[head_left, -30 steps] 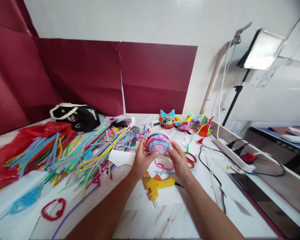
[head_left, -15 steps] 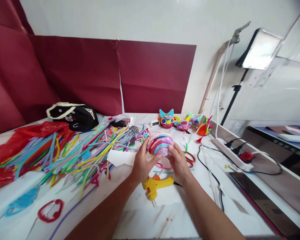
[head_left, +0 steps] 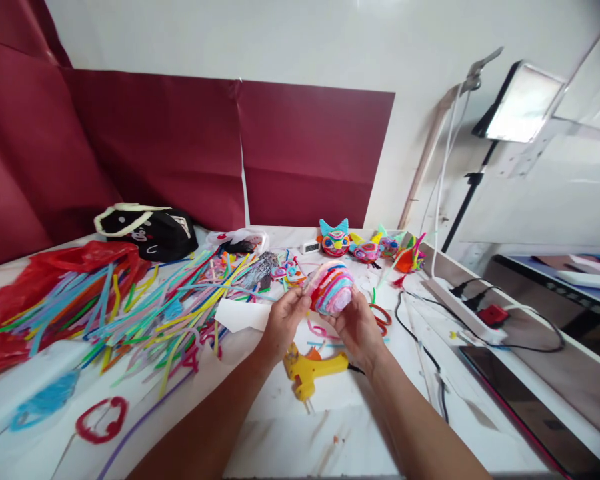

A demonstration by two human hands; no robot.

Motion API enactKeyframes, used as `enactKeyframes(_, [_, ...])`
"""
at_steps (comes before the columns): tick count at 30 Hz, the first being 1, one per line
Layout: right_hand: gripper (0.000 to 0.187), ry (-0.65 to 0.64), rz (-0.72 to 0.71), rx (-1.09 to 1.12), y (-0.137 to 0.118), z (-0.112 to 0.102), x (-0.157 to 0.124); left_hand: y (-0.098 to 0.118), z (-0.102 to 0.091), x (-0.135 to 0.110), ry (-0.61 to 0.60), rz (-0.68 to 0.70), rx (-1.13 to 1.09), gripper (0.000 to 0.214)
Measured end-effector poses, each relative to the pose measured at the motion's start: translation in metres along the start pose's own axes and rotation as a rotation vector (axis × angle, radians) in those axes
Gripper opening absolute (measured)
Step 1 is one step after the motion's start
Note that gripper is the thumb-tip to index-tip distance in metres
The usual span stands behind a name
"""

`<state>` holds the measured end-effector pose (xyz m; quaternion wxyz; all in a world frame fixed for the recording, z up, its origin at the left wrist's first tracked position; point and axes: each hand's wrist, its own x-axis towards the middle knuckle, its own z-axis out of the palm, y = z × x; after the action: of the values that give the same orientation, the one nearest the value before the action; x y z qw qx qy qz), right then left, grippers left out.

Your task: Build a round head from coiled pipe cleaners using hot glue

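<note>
A ball wound with striped pipe cleaners (head_left: 334,285) in pink, red, blue and white is held up over the table between both hands. My left hand (head_left: 286,320) pinches its left edge with thumb and fingers. My right hand (head_left: 356,328) cups it from below and the right, its fingers partly hidden behind the ball. Under the hands a yellow hot glue gun (head_left: 316,371) lies on its side on white paper. Orange-handled scissors (head_left: 381,319) lie just beyond my right hand, and white card (head_left: 241,315) is left of my left hand.
Loose pipe cleaners (head_left: 180,313) spread over the left side, beside a red plastic bag (head_left: 125,257). Finished pipe-cleaner figures (head_left: 335,240) stand at the back. A power strip (head_left: 465,308), a black cable (head_left: 425,347) and a phone-like dark slab (head_left: 525,407) are on the right.
The ball has been turned and tilted, so its pink coiled end now faces right. My left hand has slid to its lower left edge; my right hand has moved beneath it.
</note>
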<state>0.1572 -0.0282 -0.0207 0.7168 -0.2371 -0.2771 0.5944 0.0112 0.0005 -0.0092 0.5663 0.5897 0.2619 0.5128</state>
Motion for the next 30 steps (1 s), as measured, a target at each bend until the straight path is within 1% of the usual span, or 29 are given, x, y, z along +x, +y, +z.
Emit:
enactKeyframes(6, [0.033, -0.005, 0.057, -0.006, 0.0018, -0.0021, 0.0001, -0.0067, -0.0024, 0.0014, -0.015, -0.051, -0.085, 0.036])
enactKeyframes(12, [0.032, -0.001, 0.071, -0.052, 0.0029, -0.0027, 0.0003, -0.0103, -0.0065, 0.0042, -0.013, -0.029, -0.152, 0.032])
enactKeyframes(14, [0.033, -0.007, 0.062, -0.094, 0.0026, -0.0027, -0.0004, -0.0098, -0.0064, 0.0051, -0.009, -0.039, -0.186, 0.033])
enactKeyframes(18, [0.035, -0.041, -0.005, -0.21, 0.0019, -0.0012, -0.0038, -0.0076, -0.0048, 0.0057, -0.001, -0.064, -0.258, 0.034])
enactKeyframes(21, [0.045, -0.028, -0.022, -0.273, 0.0031, 0.0005, -0.0055, -0.0067, -0.0046, 0.0051, -0.015, -0.078, -0.251, 0.03])
enactKeyframes(26, [0.035, -0.001, -0.017, -0.237, 0.006, -0.0009, -0.0035, -0.0069, -0.003, 0.0039, -0.024, -0.039, -0.205, 0.034])
enactKeyframes(30, [0.031, 0.016, 0.008, -0.167, 0.005, -0.003, -0.0026, -0.0088, -0.001, 0.0035, -0.016, -0.032, -0.197, 0.038])
